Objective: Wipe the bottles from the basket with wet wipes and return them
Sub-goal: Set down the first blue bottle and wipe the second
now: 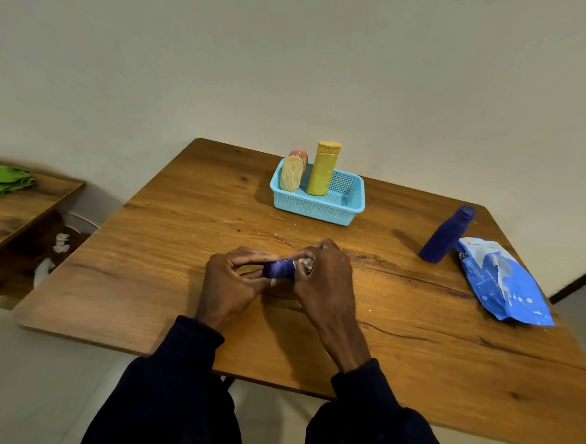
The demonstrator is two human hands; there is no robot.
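Small blue bottle point(280, 268), at the middle of the table point(145, 264): left hand point(228, 279) gripped one end, right hand point(326, 275) curled round the other, pressing a white wipe point(304, 264). Bottle label and wipes pack point(500, 282) lettering were illegible.

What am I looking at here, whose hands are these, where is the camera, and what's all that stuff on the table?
There is no machine here. A person is working with bare hands, and the single picture comes from a camera worn on their head, looking forward and down. The left hand holds a small blue bottle lying sideways. The right hand has its grip on a wet wipe, pressed against the bottle's end. Both are over a wooden table. Further back, a light blue basket holds three upright bottles: a yellow bottle, a cream bottle and a pink bottle behind it. To the right, a tall dark blue bottle stands beside a blue wipes pack.
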